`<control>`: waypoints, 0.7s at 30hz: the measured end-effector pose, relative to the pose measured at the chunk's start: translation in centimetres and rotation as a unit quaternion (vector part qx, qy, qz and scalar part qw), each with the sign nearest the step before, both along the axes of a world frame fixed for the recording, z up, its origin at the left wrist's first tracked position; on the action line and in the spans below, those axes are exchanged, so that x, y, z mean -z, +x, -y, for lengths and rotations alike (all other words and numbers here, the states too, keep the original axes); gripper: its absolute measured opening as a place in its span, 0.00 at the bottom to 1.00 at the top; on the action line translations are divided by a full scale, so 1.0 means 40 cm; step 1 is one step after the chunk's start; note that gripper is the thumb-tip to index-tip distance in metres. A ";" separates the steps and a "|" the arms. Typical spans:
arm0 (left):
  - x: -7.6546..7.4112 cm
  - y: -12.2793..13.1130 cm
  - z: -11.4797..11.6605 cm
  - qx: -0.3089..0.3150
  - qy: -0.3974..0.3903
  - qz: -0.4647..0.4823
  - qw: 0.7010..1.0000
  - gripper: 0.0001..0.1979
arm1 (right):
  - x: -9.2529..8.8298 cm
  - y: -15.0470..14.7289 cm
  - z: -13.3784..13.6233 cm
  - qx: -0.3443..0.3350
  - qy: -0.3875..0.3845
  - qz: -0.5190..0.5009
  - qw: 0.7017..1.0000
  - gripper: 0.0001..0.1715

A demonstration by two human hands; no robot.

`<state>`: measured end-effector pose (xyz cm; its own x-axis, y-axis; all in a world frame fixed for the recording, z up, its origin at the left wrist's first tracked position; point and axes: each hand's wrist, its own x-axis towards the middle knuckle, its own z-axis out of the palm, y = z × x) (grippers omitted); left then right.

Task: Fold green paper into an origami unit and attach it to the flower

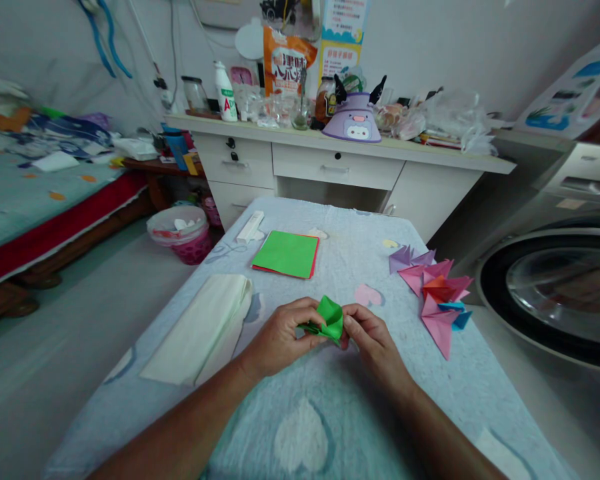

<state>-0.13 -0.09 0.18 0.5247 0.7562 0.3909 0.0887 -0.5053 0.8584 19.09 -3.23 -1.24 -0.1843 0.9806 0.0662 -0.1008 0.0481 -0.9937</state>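
Observation:
A partly folded piece of green origami paper [333, 319] is held just above the cloth between both hands. My left hand [285, 333] pinches its left side between thumb and fingers. At its right edge, the thumb and index finger of my right hand [373, 337] are closed on the paper. Beyond the hands lies a stack of square coloured paper [286, 253], green on top with red showing beneath. Folded paper pieces in purple, pink, orange-red and blue, among them a pink one [439, 325], sit in a group on the right.
A folded pale sheet [200, 327] lies left of my hands, and a small white box [251, 227] sits farther back. The cloth-covered table [300, 213] faces a white cabinet [240, 163]. A bin [180, 230] stands left, a washing machine [555, 267] right.

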 end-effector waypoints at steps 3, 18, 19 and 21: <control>0.001 0.000 0.001 0.001 0.002 -0.007 1.000 0.03 | -0.006 0.001 -0.004 -0.014 -0.017 -0.008 1.000 0.14; 0.001 0.001 0.002 0.012 0.024 -0.006 1.000 0.06 | -0.002 0.000 -0.007 -0.006 0.008 0.023 1.000 0.13; 0.001 0.001 0.002 0.015 0.025 -0.008 1.000 0.07 | -0.002 0.000 -0.007 -0.001 0.015 0.030 0.999 0.12; 0.002 0.001 0.003 0.021 0.024 -0.012 0.999 0.07 | 0.000 0.000 -0.008 0.005 0.028 0.041 0.999 0.12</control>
<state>-0.10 -0.23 0.11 0.5659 0.7135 0.4131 0.0872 -0.5501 0.8305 19.08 -2.92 -1.23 -0.1812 0.9777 0.1059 -0.0184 0.1043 -0.9944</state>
